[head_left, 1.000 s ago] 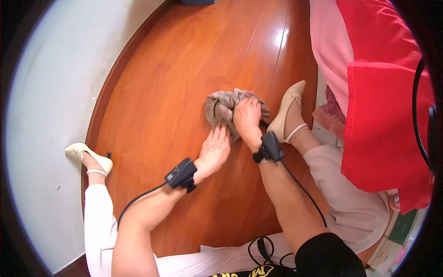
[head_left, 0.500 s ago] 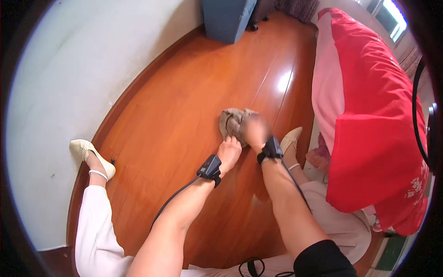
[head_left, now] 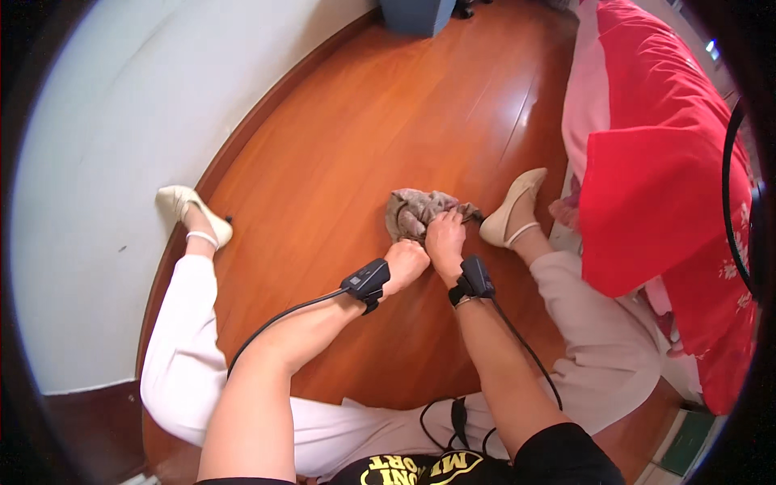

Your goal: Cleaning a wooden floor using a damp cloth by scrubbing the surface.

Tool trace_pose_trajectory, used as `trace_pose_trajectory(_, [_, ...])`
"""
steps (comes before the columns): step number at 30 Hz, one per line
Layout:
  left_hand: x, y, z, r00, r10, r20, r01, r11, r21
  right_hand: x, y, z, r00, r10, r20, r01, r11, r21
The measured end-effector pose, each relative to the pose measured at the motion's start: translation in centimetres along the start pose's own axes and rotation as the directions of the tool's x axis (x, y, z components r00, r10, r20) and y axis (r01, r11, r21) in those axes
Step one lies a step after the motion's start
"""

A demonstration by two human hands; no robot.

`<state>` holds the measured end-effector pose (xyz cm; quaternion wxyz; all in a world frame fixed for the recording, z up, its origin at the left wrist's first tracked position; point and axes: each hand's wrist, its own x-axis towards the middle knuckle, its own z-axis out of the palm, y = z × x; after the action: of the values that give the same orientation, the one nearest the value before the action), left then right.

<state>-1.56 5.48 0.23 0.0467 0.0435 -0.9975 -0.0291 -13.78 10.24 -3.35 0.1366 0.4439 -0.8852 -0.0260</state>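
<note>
1. Right hand [head_left: 444, 240]: fingers bent, grasping the crumpled cloth [head_left: 410, 214].
2. Left hand [head_left: 406, 263]: fingers curled by the cloth's near edge; cannot tell if gripping.
3. Cloth lies on the floor [head_left: 339, 162].

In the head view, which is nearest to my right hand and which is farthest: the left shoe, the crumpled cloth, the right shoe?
From the right hand:
1. Crumpled cloth: touching it, just ahead on the floor.
2. Right shoe: a little to the right.
3. Left shoe: far left, by the wall.
</note>
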Motion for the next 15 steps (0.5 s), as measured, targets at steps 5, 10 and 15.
trace_pose_trajectory(5, [-3.3, 1.9, -0.7, 0.993, -0.020, 0.116, 0.032, 0.994, -0.104, -3.6, -1.0, -1.4, 0.987, -0.012, 0.159, -0.004, 0.995, 0.102])
trace_pose_trajectory(10, [-5.7, -1.6, 0.1, 0.991, 0.033, 0.132, 0.047, 0.828, -0.559, -3.6, 0.7, -3.9, 0.782, -0.280, 0.557, 0.064, 0.925, 0.375])
trace_pose_trajectory(15, [-7.2, -8.9, -6.8, 0.844, -0.236, 0.482, 0.536, 0.428, -0.728, -0.6, 5.8, -6.1, 0.647, -0.329, 0.688, -0.270, 0.744, 0.611])
